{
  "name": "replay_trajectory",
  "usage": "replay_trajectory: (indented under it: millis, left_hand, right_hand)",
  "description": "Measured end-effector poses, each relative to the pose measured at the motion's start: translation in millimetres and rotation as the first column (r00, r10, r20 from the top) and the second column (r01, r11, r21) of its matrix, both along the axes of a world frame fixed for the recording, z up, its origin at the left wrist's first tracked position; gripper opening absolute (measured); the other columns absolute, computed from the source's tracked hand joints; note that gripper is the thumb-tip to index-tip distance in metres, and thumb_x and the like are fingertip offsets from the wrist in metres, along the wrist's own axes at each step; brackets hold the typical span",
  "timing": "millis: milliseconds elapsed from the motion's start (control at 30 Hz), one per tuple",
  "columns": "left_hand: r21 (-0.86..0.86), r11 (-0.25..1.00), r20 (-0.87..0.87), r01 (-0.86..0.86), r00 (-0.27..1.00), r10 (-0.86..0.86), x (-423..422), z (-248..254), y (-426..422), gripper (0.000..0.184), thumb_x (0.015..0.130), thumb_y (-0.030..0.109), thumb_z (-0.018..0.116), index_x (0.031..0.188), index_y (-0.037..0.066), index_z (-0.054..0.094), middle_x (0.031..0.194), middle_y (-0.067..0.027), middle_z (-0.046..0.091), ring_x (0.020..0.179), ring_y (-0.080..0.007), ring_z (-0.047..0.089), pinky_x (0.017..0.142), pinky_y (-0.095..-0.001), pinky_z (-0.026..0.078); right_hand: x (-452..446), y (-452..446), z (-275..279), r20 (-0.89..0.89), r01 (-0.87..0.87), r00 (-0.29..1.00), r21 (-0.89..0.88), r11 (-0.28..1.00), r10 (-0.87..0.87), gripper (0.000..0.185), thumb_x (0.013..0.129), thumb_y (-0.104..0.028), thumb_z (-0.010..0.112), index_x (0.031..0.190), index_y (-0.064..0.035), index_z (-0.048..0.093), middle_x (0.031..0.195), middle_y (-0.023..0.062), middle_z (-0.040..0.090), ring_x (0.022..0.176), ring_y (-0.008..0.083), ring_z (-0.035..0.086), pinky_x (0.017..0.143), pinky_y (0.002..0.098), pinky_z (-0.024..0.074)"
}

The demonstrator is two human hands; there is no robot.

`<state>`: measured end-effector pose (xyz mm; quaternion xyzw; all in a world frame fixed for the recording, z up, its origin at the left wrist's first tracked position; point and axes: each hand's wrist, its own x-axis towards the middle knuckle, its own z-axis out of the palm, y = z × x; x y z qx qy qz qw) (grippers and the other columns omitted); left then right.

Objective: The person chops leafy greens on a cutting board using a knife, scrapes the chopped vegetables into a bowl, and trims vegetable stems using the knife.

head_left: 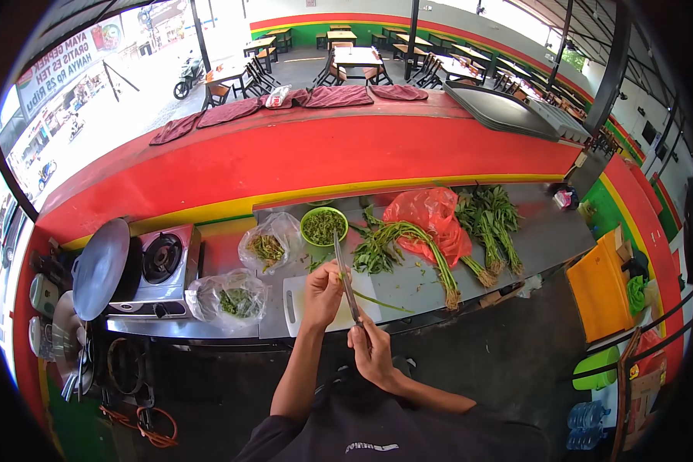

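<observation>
My right hand [371,353] is wrapped round the handle of a knife [347,286], its long blade pointing up and away from me. Close against the blade, my left hand [323,294] is closed on a thin green stem [385,303] that sticks out to the right behind the knife. Below both hands lies a white cutting board [291,306], partly hidden by my left hand and forearm. Just beyond the knife tip stands a lime-green bowl [304,237] filled with chopped greens [323,225].
Leafy bunches [494,231] with long stems [430,242] and a red plastic bag [420,215] lie on the metal counter [547,231]. Left are two clear bags of greens [231,300], [268,248], a gas stove [162,269] and a large wok [102,269]. A red wall [323,150] rises behind.
</observation>
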<state>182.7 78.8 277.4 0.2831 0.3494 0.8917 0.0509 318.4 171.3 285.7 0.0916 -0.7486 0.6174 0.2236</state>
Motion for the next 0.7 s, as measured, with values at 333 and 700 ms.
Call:
replay_trajectory:
  millis: [333,700]
  left_hand:
    - [-0.265,0.963,-0.014,0.040,0.999,-0.045,10,-2,-13,0.018,0.094,0.024,0.074,0.093,0.006,0.069,0.094,-0.0037,0.064,0.083,-0.0104,0.055,0.074,-0.0270,0.044]
    - [-0.242,0.969,0.026,-0.041,0.998,0.049,-4,-9,-9,0.029,0.101,0.031,0.064,0.090,0.004,0.066,0.091,-0.0035,0.060,0.079,-0.0108,0.051,0.070,-0.0264,0.040]
  right_hand:
    - [-6,5,8,0.022,0.034,0.999,-0.039,0.999,-0.034,0.042,0.107,-0.013,0.047,0.147,0.0004,0.046,0.067,0.0021,0.054,0.057,0.0087,0.049,0.052,0.0247,0.0391]
    - [-5,4,1,0.108,-0.002,0.994,0.004,1.000,0.002,0.042,0.107,-0.013,0.046,0.147,0.0001,0.046,0.068,0.0027,0.055,0.061,0.0089,0.051,0.056,0.0251,0.0411]
